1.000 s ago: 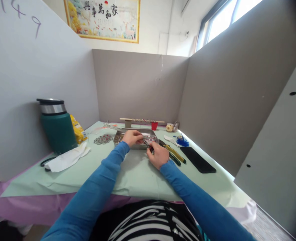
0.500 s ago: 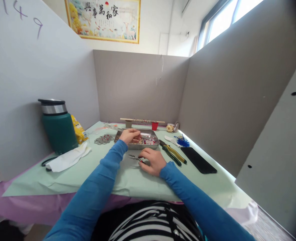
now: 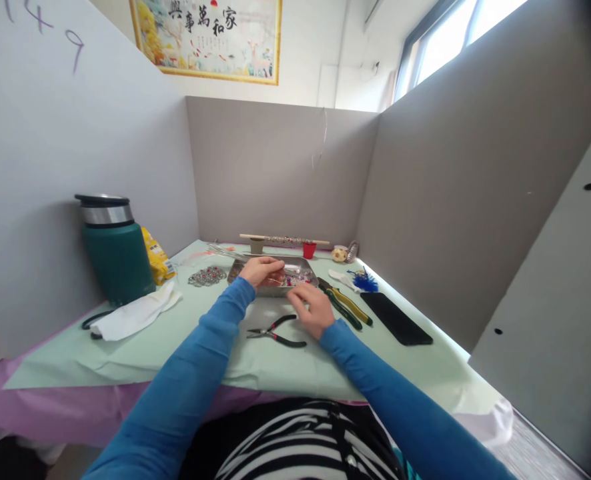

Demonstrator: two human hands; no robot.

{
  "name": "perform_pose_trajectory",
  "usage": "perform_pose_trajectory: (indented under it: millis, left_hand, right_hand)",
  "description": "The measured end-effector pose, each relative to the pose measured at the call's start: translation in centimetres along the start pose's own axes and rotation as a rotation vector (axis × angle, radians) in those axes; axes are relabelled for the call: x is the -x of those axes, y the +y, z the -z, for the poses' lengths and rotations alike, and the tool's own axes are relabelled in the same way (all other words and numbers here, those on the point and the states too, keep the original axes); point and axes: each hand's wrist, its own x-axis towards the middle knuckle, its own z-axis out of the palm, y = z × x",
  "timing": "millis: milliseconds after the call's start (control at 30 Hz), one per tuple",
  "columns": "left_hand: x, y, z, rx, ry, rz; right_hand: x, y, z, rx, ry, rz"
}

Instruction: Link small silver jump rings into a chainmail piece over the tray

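Note:
Over the left part of a metal tray (image 3: 270, 291) of small beads is my left hand (image 3: 260, 272), its fingers pinched together on something too small to make out. My right hand (image 3: 313, 310) is at the tray's front right edge, fingers bent and apart, with nothing visible in it. Small black-handled pliers (image 3: 273, 333) lie with their handles spread on the pale green cloth, just left of and below my right hand. Larger green and yellow pliers (image 3: 344, 308) rest to the right of my right hand.
At left stand a green bottle (image 3: 118, 257), a white cloth (image 3: 138, 313) and a chain pile (image 3: 207, 276). A beaded stick (image 3: 284, 239) spans two cups behind the tray. To the right lie a blue tassel (image 3: 365, 281) and a black phone-like slab (image 3: 396, 319).
My right hand has let go of the small pliers, which now lie on the cloth, and has moved up toward the tray. My left hand has barely moved.

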Motion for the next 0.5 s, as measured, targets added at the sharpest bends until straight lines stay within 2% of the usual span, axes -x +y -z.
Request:
perform_pose_trajectory:
  millis: [67,133,267,500]
  left_hand:
    - [0.0,-0.2,-0.1,-0.006,-0.032,-0.006]
    - [0.0,-0.5,-0.3,-0.026,-0.071,-0.022]
    - [-0.1,-1.0,-0.7,-0.106,-0.157,-0.057]
    - [0.0,-1.4,-1.3,-0.234,-0.233,-0.08]
  right_hand:
    - [-0.3,0.8,0.0,-0.044,0.157,-0.18]
    - [-0.6,1.3,-0.2,-0.157,0.197,-0.297]
    - [-1.0,1.5,-0.4,-0.426,0.144,-0.441]
    - [-1.1,1.7,-0.5,-0.554,0.082,-0.524]
